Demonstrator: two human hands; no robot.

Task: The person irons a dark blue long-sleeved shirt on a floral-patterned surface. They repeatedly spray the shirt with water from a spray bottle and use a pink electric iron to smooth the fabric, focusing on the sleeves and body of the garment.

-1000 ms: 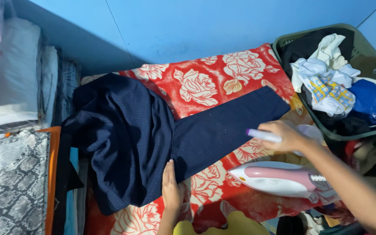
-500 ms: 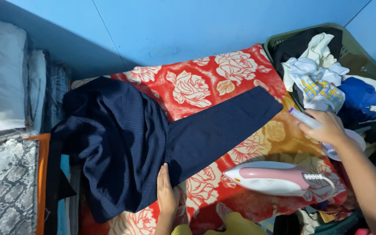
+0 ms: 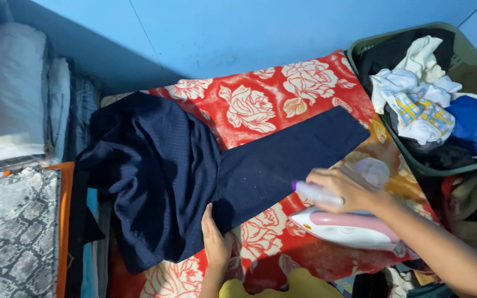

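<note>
Both hands work over a red cloth with cream roses [image 3: 260,107] that covers the ironing surface. On it lies a dark navy garment [image 3: 161,176], its bulk bunched toward the left and one long flat part stretching to the right across the roses. Against the blue wall [image 3: 238,33] at the far left stands a stack of folded pale fabrics [image 3: 12,94], and below it lies a grey snakeskin-patterned cloth [image 3: 12,237] beside an orange strip. At the right edge sits a green laundry basket [image 3: 360,49] heaped with white, checked, blue and black clothes. A white iron with a pink handle [image 3: 354,226] rests on the cloth near the front right, just beside the end of the garment's flat part. The right hand [image 3: 343,187] hovers above that iron, fingers curled around a small spray bottle with a purple tip [image 3: 313,192] that points left toward the navy fabric. The left hand [image 3: 215,240] lies flat and open, fingers together, pressing on the near edge of the garment where the bunched part meets the flat part.
</note>
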